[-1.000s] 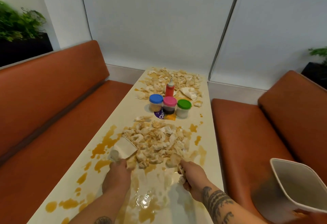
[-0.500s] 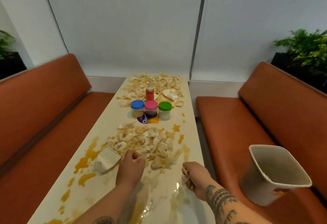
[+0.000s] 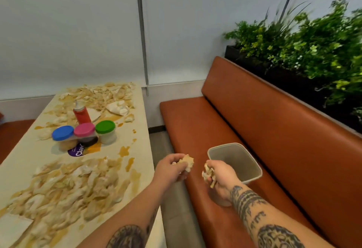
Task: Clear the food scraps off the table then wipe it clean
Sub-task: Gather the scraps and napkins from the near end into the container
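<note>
1. Food scraps (image 3: 74, 185) lie in a broad heap of pale, torn, sauce-soaked pieces at the lower left of the frame, on the near half of the table (image 3: 29, 149).
2. A second spread (image 3: 101, 93) of the same beige pieces covers the table's far end, at middle left, with a crumpled white wrapper (image 3: 118, 107) among them.
3. The left hand (image 3: 172, 167), at lower centre just off the table's right edge, has its fingers curled round a clump of scraps (image 3: 187, 162).
4. The right hand (image 3: 221, 175) grips a smaller clump (image 3: 208, 173) in closed fingers, close to the near rim of the bin (image 3: 237, 159).
5. The bin is grey-beige and open-topped, and it stands on the seat of the bench (image 3: 274, 130), right of centre.
6. The table is cream-coloured and blotched with orange-brown sauce stains (image 3: 124, 150).
7. Between the two heaps stand three tubs side by side with a blue lid (image 3: 62, 133), a pink lid (image 3: 84, 129) and a green lid (image 3: 105, 126). A red bottle (image 3: 82, 115) stands behind them and a purple sticker (image 3: 77, 151) lies in front.
8. The bench is padded in orange-brown. A pale wall (image 3: 78, 32) fills the upper left, and green plants (image 3: 303, 42) in a dark planter fill the upper right.
</note>
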Demonstrator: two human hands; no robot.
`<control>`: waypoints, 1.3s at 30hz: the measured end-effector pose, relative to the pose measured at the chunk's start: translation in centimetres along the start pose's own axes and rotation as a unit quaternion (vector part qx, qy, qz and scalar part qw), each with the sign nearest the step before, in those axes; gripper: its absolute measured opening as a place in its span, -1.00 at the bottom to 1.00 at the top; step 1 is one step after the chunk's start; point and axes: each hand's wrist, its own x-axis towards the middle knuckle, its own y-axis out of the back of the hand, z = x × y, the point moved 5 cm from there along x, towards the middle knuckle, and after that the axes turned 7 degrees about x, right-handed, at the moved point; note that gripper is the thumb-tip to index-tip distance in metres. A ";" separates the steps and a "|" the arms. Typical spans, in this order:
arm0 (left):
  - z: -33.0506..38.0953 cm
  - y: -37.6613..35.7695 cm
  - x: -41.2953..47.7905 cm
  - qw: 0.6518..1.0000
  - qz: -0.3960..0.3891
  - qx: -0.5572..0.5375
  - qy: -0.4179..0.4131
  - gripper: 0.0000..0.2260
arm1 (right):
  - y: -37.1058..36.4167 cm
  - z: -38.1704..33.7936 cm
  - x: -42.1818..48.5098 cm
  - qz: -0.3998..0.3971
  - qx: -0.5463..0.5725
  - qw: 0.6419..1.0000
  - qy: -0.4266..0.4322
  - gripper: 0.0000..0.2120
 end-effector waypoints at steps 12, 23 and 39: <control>0.2 -18.3 9.8 0.985 -0.063 -0.123 0.104 -0.80 | 12.1 -6.1 12.0 0.087 0.007 0.995 0.058 -0.81; -1.2 -21.2 12.6 0.989 -0.066 -0.094 0.092 -0.73 | 13.4 -7.7 15.1 0.108 -0.016 0.990 0.093 -0.87; 0.9 -5.5 5.2 0.999 0.012 0.052 0.011 -0.80 | 1.2 -3.7 5.6 0.005 -0.098 0.985 0.141 -0.94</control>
